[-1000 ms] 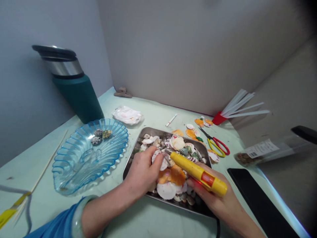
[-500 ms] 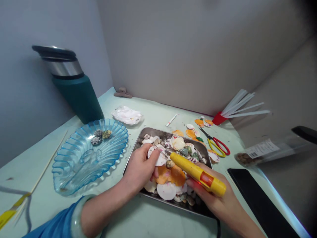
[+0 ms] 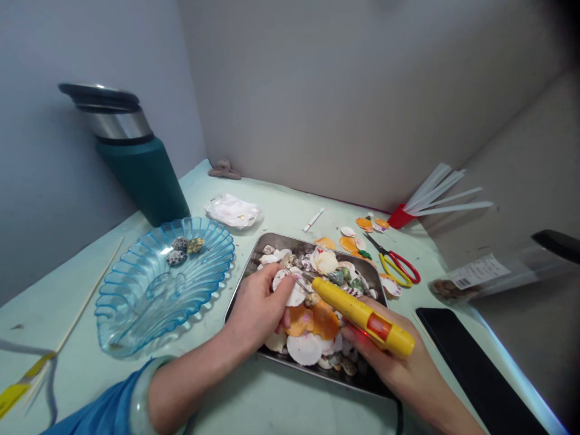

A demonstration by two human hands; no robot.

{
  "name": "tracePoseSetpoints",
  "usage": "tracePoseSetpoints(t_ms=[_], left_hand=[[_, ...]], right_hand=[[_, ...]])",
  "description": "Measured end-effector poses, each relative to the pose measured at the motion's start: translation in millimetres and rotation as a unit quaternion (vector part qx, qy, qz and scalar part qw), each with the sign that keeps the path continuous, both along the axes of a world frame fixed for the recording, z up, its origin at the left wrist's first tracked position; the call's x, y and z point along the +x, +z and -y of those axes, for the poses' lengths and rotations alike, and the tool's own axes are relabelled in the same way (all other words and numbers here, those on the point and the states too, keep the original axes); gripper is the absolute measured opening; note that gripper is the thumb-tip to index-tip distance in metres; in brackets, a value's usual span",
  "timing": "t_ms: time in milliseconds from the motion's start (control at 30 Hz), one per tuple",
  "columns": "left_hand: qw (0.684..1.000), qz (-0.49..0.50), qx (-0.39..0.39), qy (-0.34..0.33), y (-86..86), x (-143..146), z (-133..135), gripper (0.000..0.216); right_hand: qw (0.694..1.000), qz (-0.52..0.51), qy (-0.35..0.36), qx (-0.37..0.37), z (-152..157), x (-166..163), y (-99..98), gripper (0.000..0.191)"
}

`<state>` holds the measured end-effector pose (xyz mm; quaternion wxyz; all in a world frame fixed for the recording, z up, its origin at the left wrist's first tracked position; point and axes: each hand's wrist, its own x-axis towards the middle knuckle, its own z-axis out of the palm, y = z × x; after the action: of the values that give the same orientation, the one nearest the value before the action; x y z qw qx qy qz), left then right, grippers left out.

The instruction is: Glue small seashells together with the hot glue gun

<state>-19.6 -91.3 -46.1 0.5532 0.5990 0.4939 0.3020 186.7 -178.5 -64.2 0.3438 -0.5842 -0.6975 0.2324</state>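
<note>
My left hand (image 3: 259, 311) is closed on a white scallop shell (image 3: 292, 290) over a metal tray (image 3: 263, 244) full of several coloured shells. My right hand (image 3: 399, 368) grips a yellow glue gun (image 3: 362, 315) with an orange window. Its metal tip points at the held shell and touches or nearly touches it. A small round shell (image 3: 312, 298) lies just under the gun's nose. A black cord runs down from the gun at the bottom edge.
A blue glass shell-shaped dish (image 3: 158, 281) with three small shells sits left. Behind it stands a teal flask (image 3: 136, 163). Red-and-yellow scissors (image 3: 399, 266), loose shells, glue sticks (image 3: 435, 193), a black phone (image 3: 471, 368), a wooden skewer (image 3: 86, 296) lie around.
My left hand has lifted and turned the white shell slightly against the glue gun's tip. The right hand and gun stayed almost still.
</note>
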Motion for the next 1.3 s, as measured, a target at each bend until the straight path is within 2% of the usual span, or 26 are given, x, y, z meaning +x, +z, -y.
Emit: tracePoseSetpoints(t_ms=[267,733,1300], left_hand=[[1.000,0.004,0.000,0.009,1.3,-0.3,-1.3,0.028],[1.000,0.007,-0.004,0.007,-0.5,-0.2,-1.5,0.027],[1.000,0.001,0.015,0.020,0.3,-1.0,-1.4,0.027]], right_hand=[[1.000,-0.007,0.012,-0.019,-0.4,-0.2,1.6,0.015],[1.000,-0.006,-0.006,-0.013,0.0,-0.5,0.7,0.012],[1.000,-0.006,0.007,-0.018,1.3,-1.2,2.1,0.012]])
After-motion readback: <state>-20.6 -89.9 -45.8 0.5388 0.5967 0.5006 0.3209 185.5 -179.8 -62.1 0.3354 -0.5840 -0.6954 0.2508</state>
